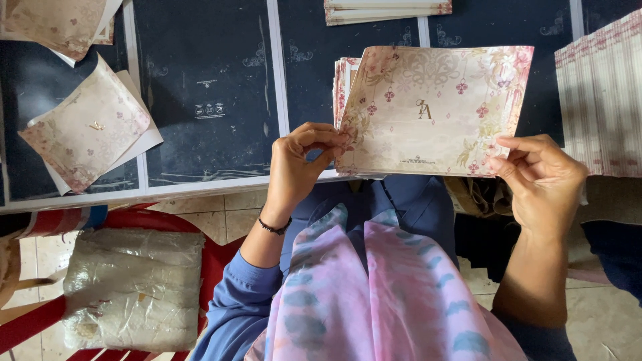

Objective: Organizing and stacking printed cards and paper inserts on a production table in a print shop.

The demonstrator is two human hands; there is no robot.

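- On the far left a wrapped bundle (134, 287) in cloudy plastic lies on a red chair (214, 261); it looks soft and slumped
- Above it, a loose floral card (87, 130) lies tilted on the dark tabletop (207, 87), well apart from both hands
- The left hand (297, 164) is pinched on the lower left corner of the floral card cover (435, 110), thumb and fingertips closed over the edge
- That cover is held up just above the near edge of the tabletop, face toward the camera, in front of a small stack of like cards (344, 80)
- It looks like thin, light card: stiff enough to stay flat between two corner grips, yet easy to crease or dent, with a smooth printed face that may slip, so the edges and corners seem the safest hold
- The right hand (542, 184) grips the lower right corner, fingers closed on it
- At the far right a stack of striped sheets (602, 100) rests on the tabletop
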